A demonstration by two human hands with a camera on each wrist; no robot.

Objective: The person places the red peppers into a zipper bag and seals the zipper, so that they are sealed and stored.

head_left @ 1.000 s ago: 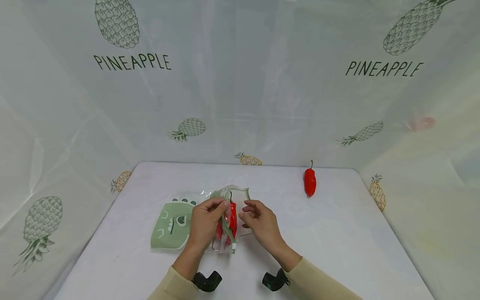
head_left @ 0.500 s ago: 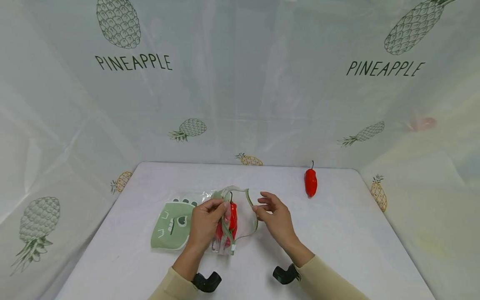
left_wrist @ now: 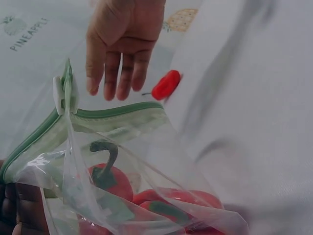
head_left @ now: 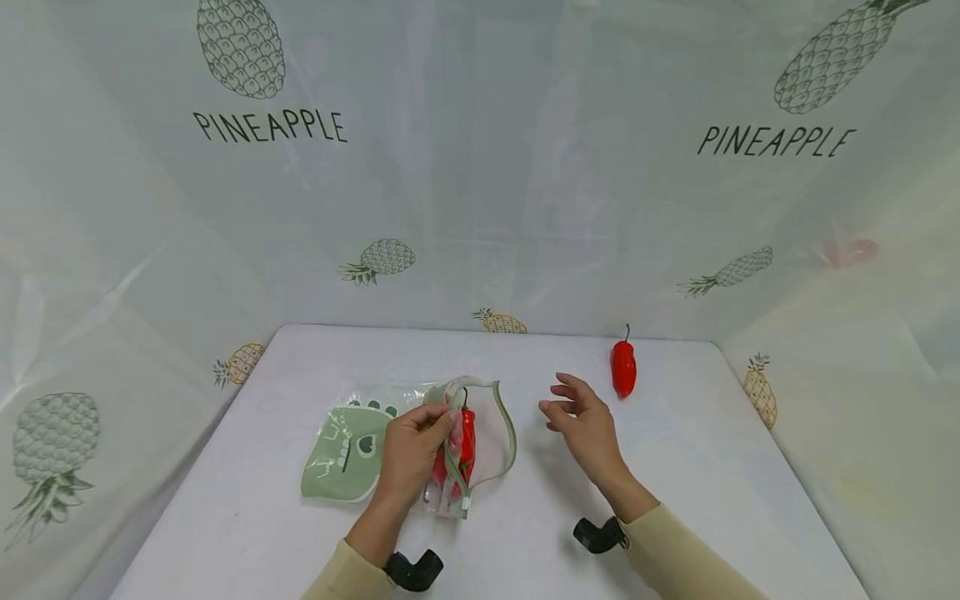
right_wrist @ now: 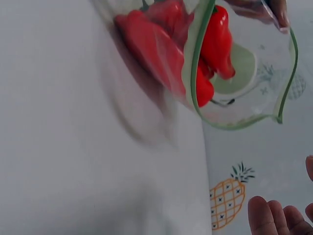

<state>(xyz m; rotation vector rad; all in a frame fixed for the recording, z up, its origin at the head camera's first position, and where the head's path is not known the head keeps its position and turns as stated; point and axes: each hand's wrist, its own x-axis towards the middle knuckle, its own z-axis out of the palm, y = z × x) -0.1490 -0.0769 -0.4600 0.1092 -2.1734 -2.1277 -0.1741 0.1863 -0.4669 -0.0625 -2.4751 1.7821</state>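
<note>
My left hand (head_left: pixel 411 450) pinches the rim of a clear zip bag (head_left: pixel 330 479) printed with a green monster face. The bag's mouth gapes to the right, edged by a green zip strip (right_wrist: pixel 193 58) with a white slider (left_wrist: pixel 58 95). Inside lie several red peppers (right_wrist: pixel 151 49), one with its stem toward the mouth. My right hand (head_left: pixel 588 429) hovers above the table to the right of the bag, its fingers relaxed and holding nothing. A loose red pepper (head_left: pixel 623 369) lies beyond that hand at the back right, stem pointing away.
The white table (head_left: pixel 697 467) carries the bag and the loose pepper. Behind and at both sides hangs a pale pineapple-print curtain (head_left: pixel 480 183), meeting the table's back edge close behind the loose pepper. Black wrist mounts (head_left: pixel 414 571) sit on both wrists.
My right hand has drawn the bag's zip edge out to the right, let go of it, and moved further right toward the loose pepper. The left hand has kept its hold.
</note>
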